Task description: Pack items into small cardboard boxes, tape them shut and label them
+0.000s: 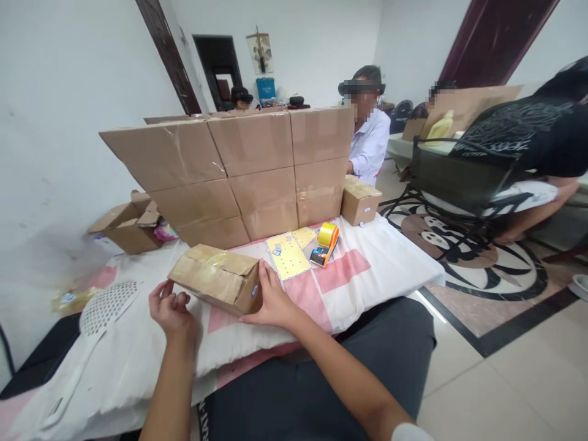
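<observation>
A small closed cardboard box [214,269] with shiny tape over its top sits tilted above the near part of the cloth-covered table. My right hand [273,300] grips its right end, thumb low and fingers along the upper edge. At the opposite end, my left hand [171,306] has curled fingers touching the box's lower left corner; its palm side is partly turned up. Beyond the box lies a tape dispenser [325,245] with an orange frame and a yellow roll. A yellow patterned sheet [289,254] lies flat beside it.
A wall of stacked cardboard boxes [261,177] spans the table's back. One taped box [361,201] stands at its right end, an open carton [131,226] at its left. A white perforated fly swatter [108,309] lies at left. A person [372,141] sits behind the stack; another [519,141] sits right.
</observation>
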### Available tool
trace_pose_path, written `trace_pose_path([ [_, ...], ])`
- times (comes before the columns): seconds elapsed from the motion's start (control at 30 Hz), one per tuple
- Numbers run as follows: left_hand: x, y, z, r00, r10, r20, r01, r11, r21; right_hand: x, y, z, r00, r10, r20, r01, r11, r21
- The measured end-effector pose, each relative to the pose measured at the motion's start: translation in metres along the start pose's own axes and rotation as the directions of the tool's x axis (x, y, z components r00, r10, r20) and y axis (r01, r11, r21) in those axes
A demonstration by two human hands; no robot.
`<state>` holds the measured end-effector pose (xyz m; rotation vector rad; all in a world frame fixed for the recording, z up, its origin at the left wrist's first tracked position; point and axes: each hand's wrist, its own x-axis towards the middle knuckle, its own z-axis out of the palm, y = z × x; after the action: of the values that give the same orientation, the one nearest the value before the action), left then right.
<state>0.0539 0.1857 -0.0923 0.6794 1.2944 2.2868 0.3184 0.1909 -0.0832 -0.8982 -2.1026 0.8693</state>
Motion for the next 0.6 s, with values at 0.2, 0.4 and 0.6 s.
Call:
trace_pose_path([
  [0.2, -0.011, 0.001, 0.004, 0.995, 0.092, 0.042, -0.096, 0.989, 0.111, -0.011, -0.006, 0.004, 0.982, 0.019, -0.19, -0.018, 1.0, 0.008],
  [0.4, -0.029, 0.008, 0.007, 0.938, 0.303, 0.169, -0.342, 0.892, 0.295, -0.08, 0.009, -0.072, 0.874, 0.118, -0.471, -0.004, 0.972, 0.236],
  [0.6, -0.021, 0.004, 0.005, 0.94, 0.302, 0.157, -0.327, 0.929, 0.17, -0.175, 0.02, -0.194, 0.467, 0.076, -0.881, -0.205, 0.979, -0.024],
])
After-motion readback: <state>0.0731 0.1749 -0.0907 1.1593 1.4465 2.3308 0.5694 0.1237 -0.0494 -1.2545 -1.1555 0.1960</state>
